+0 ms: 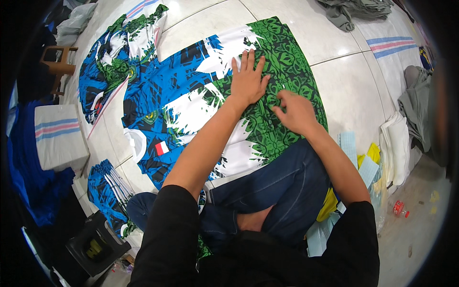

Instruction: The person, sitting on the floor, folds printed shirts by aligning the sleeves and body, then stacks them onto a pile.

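Observation:
A short-sleeved sports jersey (179, 82), patterned in blue, black, white and green, lies spread flat on the tiled floor before me. Its white collar (136, 144) points left, and the green hem area (287, 50) is on the right. My left hand (250, 80) rests palm down on the white and green part, fingers spread. Just over the green part, my right hand (296, 112) has curled fingers, with the thumb apart from them. A tiny white speck (283, 86) shows by its fingertips; whether the hand holds it is unclear.
A crumpled matching jersey (111, 64) lies at upper left, a folded stack (107, 193) by my knee. Left stand a wrapped block (57, 138), a brown stool (59, 64) and a black stool (95, 244). Right are grey garments (416, 104), plastic packaging (369, 168) and a bottle (400, 209).

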The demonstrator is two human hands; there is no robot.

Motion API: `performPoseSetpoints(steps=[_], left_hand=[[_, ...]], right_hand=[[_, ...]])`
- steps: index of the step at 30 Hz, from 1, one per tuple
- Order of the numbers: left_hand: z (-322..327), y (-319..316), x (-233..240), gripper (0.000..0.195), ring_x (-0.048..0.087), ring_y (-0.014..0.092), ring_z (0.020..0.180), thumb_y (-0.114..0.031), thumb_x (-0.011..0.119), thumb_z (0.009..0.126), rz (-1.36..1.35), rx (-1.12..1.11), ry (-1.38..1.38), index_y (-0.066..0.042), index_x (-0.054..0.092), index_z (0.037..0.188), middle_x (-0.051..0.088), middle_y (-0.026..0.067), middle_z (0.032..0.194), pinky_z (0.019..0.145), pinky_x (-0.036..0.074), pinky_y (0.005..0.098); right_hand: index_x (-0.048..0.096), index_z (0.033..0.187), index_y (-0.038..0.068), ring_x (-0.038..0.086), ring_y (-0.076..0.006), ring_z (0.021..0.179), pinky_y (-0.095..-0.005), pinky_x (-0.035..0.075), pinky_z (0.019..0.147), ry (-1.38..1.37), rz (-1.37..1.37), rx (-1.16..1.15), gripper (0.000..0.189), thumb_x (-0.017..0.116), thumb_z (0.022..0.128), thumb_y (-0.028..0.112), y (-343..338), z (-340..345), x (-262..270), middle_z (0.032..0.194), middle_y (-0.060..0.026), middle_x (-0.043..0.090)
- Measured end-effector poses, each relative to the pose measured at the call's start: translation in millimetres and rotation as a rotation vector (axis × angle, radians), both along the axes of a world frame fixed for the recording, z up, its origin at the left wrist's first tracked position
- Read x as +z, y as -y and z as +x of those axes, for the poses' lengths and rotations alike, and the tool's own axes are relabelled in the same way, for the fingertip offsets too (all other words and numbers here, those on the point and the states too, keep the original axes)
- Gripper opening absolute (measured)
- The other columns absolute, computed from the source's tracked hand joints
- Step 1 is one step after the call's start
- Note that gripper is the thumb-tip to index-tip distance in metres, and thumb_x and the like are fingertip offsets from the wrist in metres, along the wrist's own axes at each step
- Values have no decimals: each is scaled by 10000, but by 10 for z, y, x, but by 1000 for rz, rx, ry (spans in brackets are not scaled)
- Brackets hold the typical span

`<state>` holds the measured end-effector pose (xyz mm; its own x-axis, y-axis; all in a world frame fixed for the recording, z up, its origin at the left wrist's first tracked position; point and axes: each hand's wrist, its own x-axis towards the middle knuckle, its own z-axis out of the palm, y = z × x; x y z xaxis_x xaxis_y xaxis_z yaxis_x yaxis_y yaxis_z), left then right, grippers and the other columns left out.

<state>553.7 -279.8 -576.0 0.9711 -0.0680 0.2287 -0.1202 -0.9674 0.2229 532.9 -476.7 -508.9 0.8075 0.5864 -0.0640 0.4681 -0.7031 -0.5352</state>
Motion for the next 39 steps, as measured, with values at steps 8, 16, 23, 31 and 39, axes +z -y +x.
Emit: performPoseSetpoints(steps=[8, 16, 23, 31, 39], left_hand=[[94, 139, 14, 636, 153, 449, 1491, -472, 463, 993, 50, 46, -16, -143, 366, 1528, 213, 257, 1600, 1157, 89, 677], [26, 124, 123, 607, 152, 453, 1487, -441, 473, 995, -55, 86, -6, -134, 387, 1512, 218, 249, 1598, 1141, 112, 690], [-131, 11, 468, 357, 670, 407, 836, -336, 532, 968, -420, 354, -167, 14, 604, 960, 669, 219, 945, 747, 529, 501], [29, -62, 753, 761, 676, 416, 1023, -581, 667, 812, -627, 416, -507, 111, 640, 1127, 666, 318, 1094, 903, 525, 458], [-501, -1178, 553, 337, 675, 226, 954, -210, 599, 943, -1708, 361, -667, 38, 631, 1167, 705, 153, 1090, 847, 530, 370]], right_hand=[[630, 935, 44, 677, -327, 837, -446, 513, 730, -269, -176, -314, 321, 801, 790, 273, 193, 169, -91, 825, -129, 688], [636, 936, 38, 673, -313, 822, -419, 516, 733, -294, -160, -349, 359, 832, 756, 279, 158, 147, -108, 834, -129, 681], [582, 882, 7, 634, -341, 761, -426, 496, 698, -370, -169, -212, 375, 834, 744, 248, 193, 186, -186, 786, -156, 640], [599, 1164, 3, 648, -416, 858, -485, 501, 750, -59, -67, 25, 365, 662, 825, 121, -241, -221, 303, 901, -221, 657], [640, 1169, -10, 646, -427, 902, -471, 512, 785, 19, 31, 338, 334, 595, 847, 63, -1508, -940, 678, 1025, -231, 668]])
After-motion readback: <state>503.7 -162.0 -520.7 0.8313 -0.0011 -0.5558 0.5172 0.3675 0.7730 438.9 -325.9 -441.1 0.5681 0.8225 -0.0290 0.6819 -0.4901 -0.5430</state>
